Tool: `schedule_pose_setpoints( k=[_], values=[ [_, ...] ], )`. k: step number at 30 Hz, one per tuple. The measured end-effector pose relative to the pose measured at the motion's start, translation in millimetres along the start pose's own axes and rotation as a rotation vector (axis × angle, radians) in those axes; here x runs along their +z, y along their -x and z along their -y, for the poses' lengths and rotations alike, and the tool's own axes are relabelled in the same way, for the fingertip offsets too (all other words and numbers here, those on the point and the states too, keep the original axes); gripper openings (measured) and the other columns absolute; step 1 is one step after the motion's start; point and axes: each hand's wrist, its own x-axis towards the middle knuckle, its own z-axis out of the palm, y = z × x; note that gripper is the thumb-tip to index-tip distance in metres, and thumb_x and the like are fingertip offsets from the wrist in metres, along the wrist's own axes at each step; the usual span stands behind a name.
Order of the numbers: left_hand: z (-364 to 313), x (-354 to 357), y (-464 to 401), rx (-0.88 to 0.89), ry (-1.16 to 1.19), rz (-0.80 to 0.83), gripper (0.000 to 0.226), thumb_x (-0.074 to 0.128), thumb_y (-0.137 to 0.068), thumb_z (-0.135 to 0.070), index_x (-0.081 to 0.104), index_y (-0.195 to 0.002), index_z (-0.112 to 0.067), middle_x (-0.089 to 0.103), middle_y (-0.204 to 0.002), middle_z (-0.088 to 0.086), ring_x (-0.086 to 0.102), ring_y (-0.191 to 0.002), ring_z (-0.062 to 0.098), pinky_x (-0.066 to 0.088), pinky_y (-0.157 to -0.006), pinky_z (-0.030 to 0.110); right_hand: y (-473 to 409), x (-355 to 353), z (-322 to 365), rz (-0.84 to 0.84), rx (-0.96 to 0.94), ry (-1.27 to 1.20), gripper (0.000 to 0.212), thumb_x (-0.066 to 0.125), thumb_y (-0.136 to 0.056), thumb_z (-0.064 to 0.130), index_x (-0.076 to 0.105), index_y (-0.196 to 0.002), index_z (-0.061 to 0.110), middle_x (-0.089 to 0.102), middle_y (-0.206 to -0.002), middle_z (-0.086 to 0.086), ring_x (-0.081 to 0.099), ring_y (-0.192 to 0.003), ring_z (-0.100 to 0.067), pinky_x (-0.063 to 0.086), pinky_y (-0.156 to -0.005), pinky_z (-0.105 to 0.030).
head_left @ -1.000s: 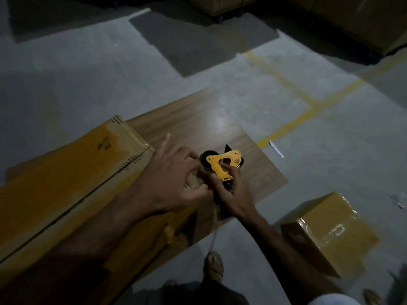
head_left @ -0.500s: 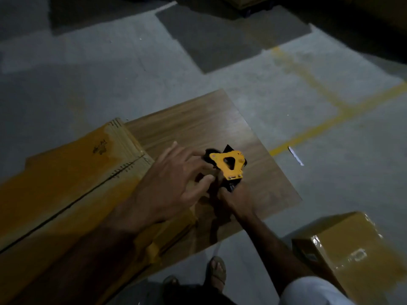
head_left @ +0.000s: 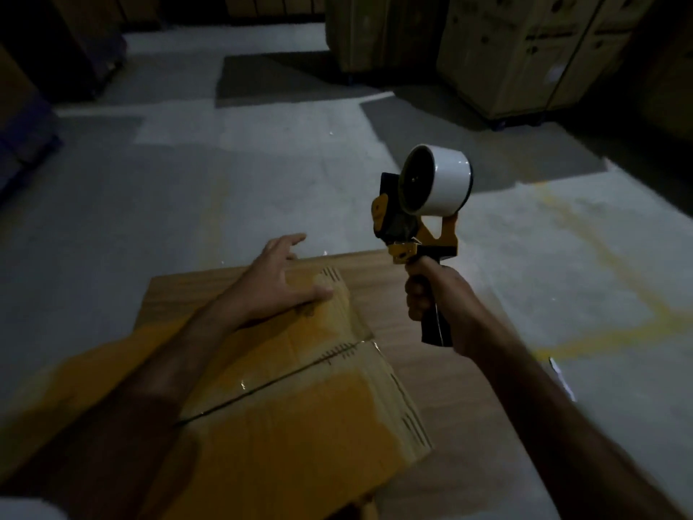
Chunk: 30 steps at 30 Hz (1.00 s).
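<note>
I hold the tape gun upright in the air, right of the box, my right hand curled tight round its handle. My left hand rests on the box's far end, fingers spread. The box lies on a board.

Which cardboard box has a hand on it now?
The long, flat yellow-brown cardboard box on the wooden board: the left hand rests on its far end. The tall brown cartons at the back stand untouched; the right hand grips a yellow tape dispenser.
</note>
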Motion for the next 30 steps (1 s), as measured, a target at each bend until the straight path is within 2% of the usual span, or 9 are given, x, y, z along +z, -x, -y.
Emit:
schedule_pose_setpoints(
  k=[4,8,12,15,18,20,24,27,30],
  values=[
    [5,-1,-16,0.028,0.198,0.049,0.103,0.083,-0.069,-0.060,0.038,-0.157,-0.031,0.042,-0.153,-0.005,0.049,-0.135,0.008,0.043,-0.096,0.016,-19,33,15,0.023,0.074,0.079,0.021,0.054,-0.102,0.025,0.047,-0.083,0.021,0.039,-0.064,0.006,0.032,-0.052,-0.011,0.032,-0.047,-0.024],
    [6,-2,-25,-0.004,0.364,0.026,0.097,0.087,-0.072,-0.046,0.042,-0.156,-0.028,0.047,-0.155,-0.003,0.055,-0.132,0.012,0.053,-0.106,0.039,-25,53,14,0.035,0.122,0.153,0.023,0.055,-0.102,0.028,0.048,-0.081,0.021,0.041,-0.062,0.007,0.035,-0.051,-0.009,0.034,-0.048,-0.023],
    [6,-2,-33,0.009,0.428,0.076,0.093,0.085,-0.075,-0.034,0.043,-0.156,-0.019,0.044,-0.160,-0.001,0.060,-0.129,0.017,0.055,-0.105,0.043,-23,60,14,0.051,0.149,0.158,0.024,0.055,-0.102,0.028,0.049,-0.080,0.021,0.042,-0.063,0.006,0.037,-0.050,-0.009,0.037,-0.046,-0.021],
    [6,0,-41,-0.019,0.493,0.080,0.069,0.084,-0.083,-0.018,0.055,-0.145,-0.009,0.061,-0.143,0.007,0.068,-0.118,0.022,0.056,-0.104,0.044,-21,64,14,0.077,0.146,0.139,0.024,0.054,-0.102,0.029,0.049,-0.080,0.022,0.041,-0.063,0.006,0.036,-0.052,-0.009,0.036,-0.049,-0.022],
    [9,2,-46,-0.020,0.496,0.081,0.035,0.076,-0.093,-0.012,0.069,-0.126,-0.005,0.074,-0.117,0.009,0.073,-0.106,0.020,0.060,-0.095,0.037,-20,67,12,0.097,0.151,0.157,0.027,0.053,-0.102,0.030,0.047,-0.078,0.022,0.040,-0.063,0.007,0.035,-0.052,-0.010,0.036,-0.050,-0.023],
    [13,1,-49,-0.040,0.508,0.084,0.025,0.072,-0.096,-0.011,0.071,-0.120,-0.006,0.077,-0.110,0.008,0.075,-0.098,0.017,0.060,-0.085,0.030,-19,69,10,0.097,0.170,0.172,0.028,0.054,-0.102,0.032,0.047,-0.077,0.022,0.040,-0.063,0.007,0.035,-0.053,-0.010,0.035,-0.053,-0.025],
    [20,-1,-54,-0.143,0.618,0.141,0.020,0.071,-0.094,-0.003,0.072,-0.114,-0.006,0.079,-0.102,0.006,0.076,-0.090,0.011,0.056,-0.074,0.017,-16,71,7,0.083,0.193,0.197,0.029,0.056,-0.101,0.035,0.048,-0.076,0.022,0.039,-0.063,0.006,0.037,-0.052,-0.010,0.037,-0.052,-0.025],
    [25,-1,-59,-0.194,0.627,0.158,0.018,0.074,-0.091,-0.002,0.074,-0.109,-0.006,0.079,-0.099,0.005,0.076,-0.091,0.011,0.056,-0.074,0.015,-13,72,8,0.081,0.203,0.200,0.029,0.057,-0.101,0.035,0.049,-0.076,0.022,0.040,-0.062,0.006,0.038,-0.051,-0.009,0.038,-0.050,-0.023],
    [25,-2,-61,-0.288,0.606,0.192,0.019,0.069,-0.093,0.001,0.072,-0.111,-0.006,0.079,-0.094,0.007,0.076,-0.076,0.010,0.056,-0.062,0.015,-10,73,9,0.085,0.208,0.218,0.031,0.057,-0.101,0.036,0.049,-0.074,0.022,0.041,-0.061,0.007,0.038,-0.050,-0.009,0.038,-0.050,-0.022]
  ],
)
